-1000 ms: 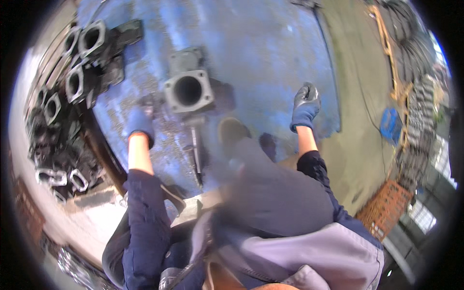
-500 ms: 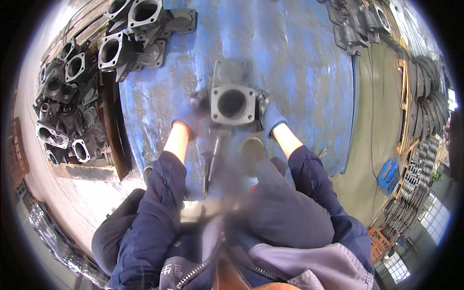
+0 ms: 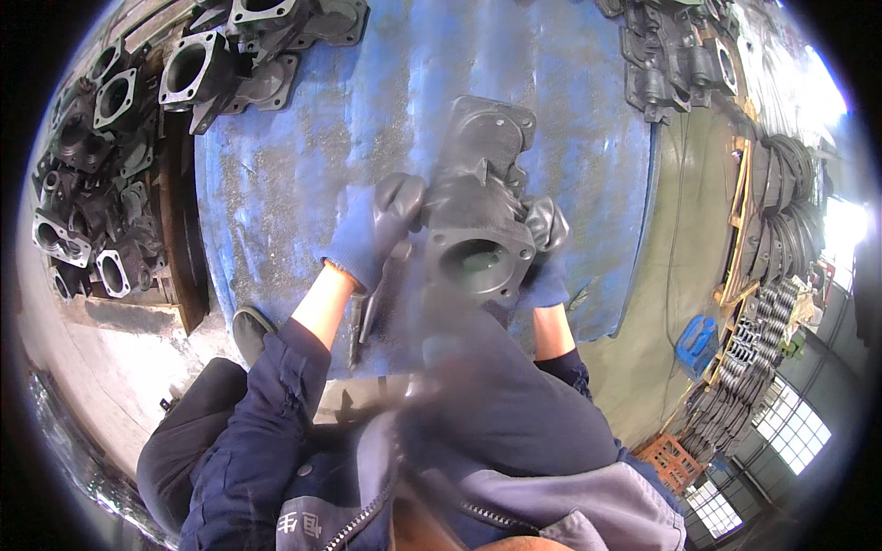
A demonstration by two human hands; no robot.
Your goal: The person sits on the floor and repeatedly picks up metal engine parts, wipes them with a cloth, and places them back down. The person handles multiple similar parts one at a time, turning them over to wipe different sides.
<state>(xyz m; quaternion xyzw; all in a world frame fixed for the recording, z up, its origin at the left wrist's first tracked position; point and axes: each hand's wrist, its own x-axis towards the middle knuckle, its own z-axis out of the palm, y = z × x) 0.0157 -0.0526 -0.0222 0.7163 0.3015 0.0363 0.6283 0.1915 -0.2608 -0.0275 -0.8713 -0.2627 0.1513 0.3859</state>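
Note:
A dark grey metal casting (image 3: 482, 207) is tilted over the blue tabletop, its square flange with a large round bore facing me and a flat bolted-type flange at its far end. My left hand (image 3: 381, 220), in a blue glove with a grey coated front, is closed with its curled fingers against the casting's left side. On the other side my right hand (image 3: 546, 241), gloved the same way, has its fingers wrapped against the casting's right edge. Two slim dark rod-like tools (image 3: 370, 312) lie just below my left hand, partly hidden by it.
The blue table (image 3: 303, 184) carries more castings (image 3: 197, 69) at its far left and others (image 3: 671, 60) at the far right. A wooden pallet (image 3: 184, 230) piled with castings stands at left. To the right are a blue plastic case (image 3: 696, 344), an orange crate (image 3: 669, 462) and stacked metal parts (image 3: 781, 220).
The casting has tipped and turned, its bored flange swinging nearer me and slightly right. My right hand has moved lower and right with it; my left hand stays at its left side.

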